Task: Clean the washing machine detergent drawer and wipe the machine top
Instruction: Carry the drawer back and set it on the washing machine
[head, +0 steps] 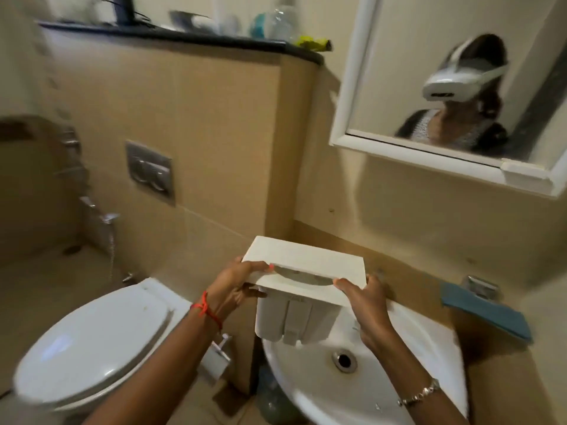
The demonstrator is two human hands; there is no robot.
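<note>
A white detergent drawer (pixel 306 265) hangs in the air over the left rim of a white sink (pixel 429 348), its front panel facing me and tilted up, its compartments pointing down. My left hand (pixel 236 286) grips the panel's left end. My right hand (pixel 365 302) grips the right end, thumb on the panel's lower edge. A red thread circles my left wrist and a bracelet my right. The washing machine is not in view.
A closed white toilet (pixel 92 342) stands at the left, with a flush plate (pixel 150 170) on the tiled wall. A blue cloth (pixel 487 314) lies on the ledge right of the sink. A framed mirror (pixel 454 87) hangs above. A dark shelf (pixel 184 35) holds bottles.
</note>
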